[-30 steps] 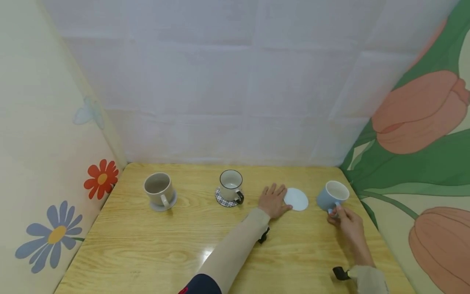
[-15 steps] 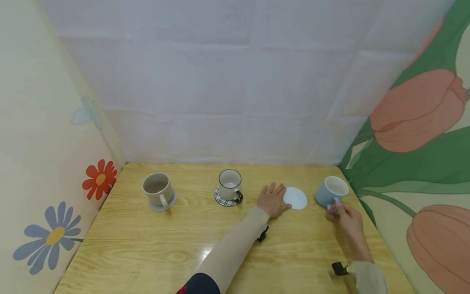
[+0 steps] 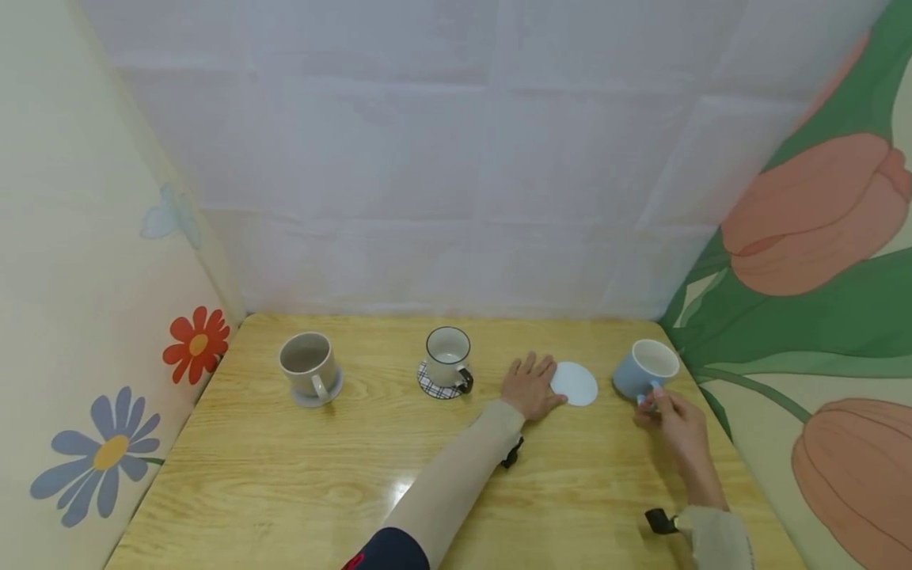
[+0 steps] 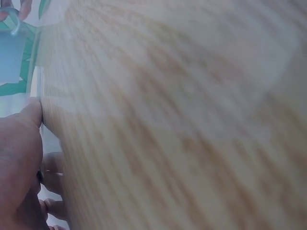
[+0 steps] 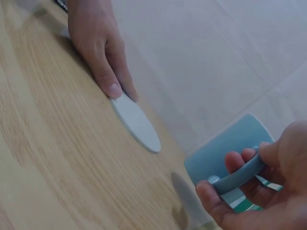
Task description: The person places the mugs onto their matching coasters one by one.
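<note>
My left hand (image 3: 528, 390) lies on the table with fingers spread. Its thumb and index finger touch the left edge of a round white coaster (image 3: 575, 384); in the right wrist view they lie on either side of that edge of the coaster (image 5: 136, 122). To the coaster's right, my right hand (image 3: 680, 427) holds a light blue mug (image 3: 628, 378) by its handle, thumb and fingers around it, as the right wrist view shows on the handle (image 5: 237, 177). The mug is white inside. Whether its base touches the table I cannot tell.
A white mug with a dark rim (image 3: 443, 372) stands on a checked coaster (image 3: 431, 386) left of my left hand. Farther left, a beige mug (image 3: 317, 372) stands on a pale grey coaster (image 3: 306, 401). A white sheet (image 3: 456, 198) hangs behind the wooden table (image 3: 285, 491).
The blue mug in my right hand has shifted slightly away from me, with its rim turned a little. My left hand and the white coaster stay where they were.
</note>
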Demonstrator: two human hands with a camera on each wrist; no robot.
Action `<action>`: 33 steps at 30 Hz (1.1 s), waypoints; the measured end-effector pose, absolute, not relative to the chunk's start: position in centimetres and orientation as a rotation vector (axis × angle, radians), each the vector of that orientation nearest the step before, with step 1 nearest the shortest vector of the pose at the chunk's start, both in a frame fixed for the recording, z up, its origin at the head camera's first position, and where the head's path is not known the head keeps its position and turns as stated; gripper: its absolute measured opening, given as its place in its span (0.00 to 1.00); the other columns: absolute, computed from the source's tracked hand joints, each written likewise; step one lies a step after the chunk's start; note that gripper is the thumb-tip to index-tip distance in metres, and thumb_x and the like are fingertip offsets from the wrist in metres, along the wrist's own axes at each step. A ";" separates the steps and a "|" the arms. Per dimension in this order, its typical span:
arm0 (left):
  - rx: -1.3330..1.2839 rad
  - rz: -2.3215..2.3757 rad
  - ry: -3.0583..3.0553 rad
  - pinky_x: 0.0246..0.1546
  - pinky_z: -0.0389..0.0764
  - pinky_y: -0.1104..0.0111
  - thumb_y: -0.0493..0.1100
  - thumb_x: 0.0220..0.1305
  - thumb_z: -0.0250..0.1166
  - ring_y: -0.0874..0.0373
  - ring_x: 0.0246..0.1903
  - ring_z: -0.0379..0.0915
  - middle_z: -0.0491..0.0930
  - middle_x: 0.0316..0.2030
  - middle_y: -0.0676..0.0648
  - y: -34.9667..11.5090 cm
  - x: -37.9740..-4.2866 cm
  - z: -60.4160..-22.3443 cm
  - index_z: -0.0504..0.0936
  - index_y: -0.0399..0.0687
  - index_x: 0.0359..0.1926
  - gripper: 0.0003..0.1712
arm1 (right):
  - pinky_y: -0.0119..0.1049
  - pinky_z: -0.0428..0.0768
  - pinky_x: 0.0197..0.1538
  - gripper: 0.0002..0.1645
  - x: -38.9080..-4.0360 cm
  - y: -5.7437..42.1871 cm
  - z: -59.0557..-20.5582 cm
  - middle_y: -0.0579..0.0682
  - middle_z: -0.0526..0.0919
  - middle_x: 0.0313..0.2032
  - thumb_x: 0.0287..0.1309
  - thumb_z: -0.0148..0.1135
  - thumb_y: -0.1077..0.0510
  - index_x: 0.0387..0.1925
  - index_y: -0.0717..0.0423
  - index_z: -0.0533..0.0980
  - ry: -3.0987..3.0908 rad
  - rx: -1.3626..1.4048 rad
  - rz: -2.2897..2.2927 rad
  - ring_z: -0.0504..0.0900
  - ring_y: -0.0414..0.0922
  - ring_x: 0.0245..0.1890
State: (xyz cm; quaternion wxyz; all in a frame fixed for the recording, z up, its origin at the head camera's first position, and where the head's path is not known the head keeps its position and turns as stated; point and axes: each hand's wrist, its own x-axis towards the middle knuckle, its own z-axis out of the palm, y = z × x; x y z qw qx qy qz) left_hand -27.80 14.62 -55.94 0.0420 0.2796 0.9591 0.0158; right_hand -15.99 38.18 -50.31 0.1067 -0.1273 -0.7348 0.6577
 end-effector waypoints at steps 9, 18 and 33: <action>0.862 0.052 2.936 0.76 0.47 0.57 0.76 0.69 0.39 0.56 0.78 0.39 0.46 0.79 0.61 14.4 -27.5 -55.3 0.48 0.62 0.80 0.46 | 0.37 0.86 0.46 0.30 -16.0 37.6 -50.1 0.48 0.83 0.35 0.75 0.51 0.52 0.47 0.84 0.69 -2.156 -0.341 1.960 0.87 0.41 0.36; 0.861 0.065 2.938 0.77 0.47 0.58 0.76 0.69 0.40 0.56 0.78 0.39 0.45 0.79 0.61 14.4 -27.7 -55.5 0.49 0.62 0.80 0.46 | 0.34 0.86 0.42 0.27 -16.7 37.0 -50.3 0.47 0.83 0.33 0.74 0.53 0.55 0.44 0.84 0.71 -2.141 -0.328 1.954 0.87 0.41 0.34; 0.837 0.104 2.960 0.77 0.41 0.58 0.79 0.66 0.35 0.59 0.79 0.32 0.40 0.79 0.65 15.4 -29.1 -58.8 0.43 0.68 0.80 0.47 | 0.35 0.86 0.43 0.29 -16.5 36.1 -50.5 0.48 0.85 0.34 0.74 0.52 0.55 0.47 0.86 0.68 -2.166 -0.211 1.933 0.87 0.40 0.35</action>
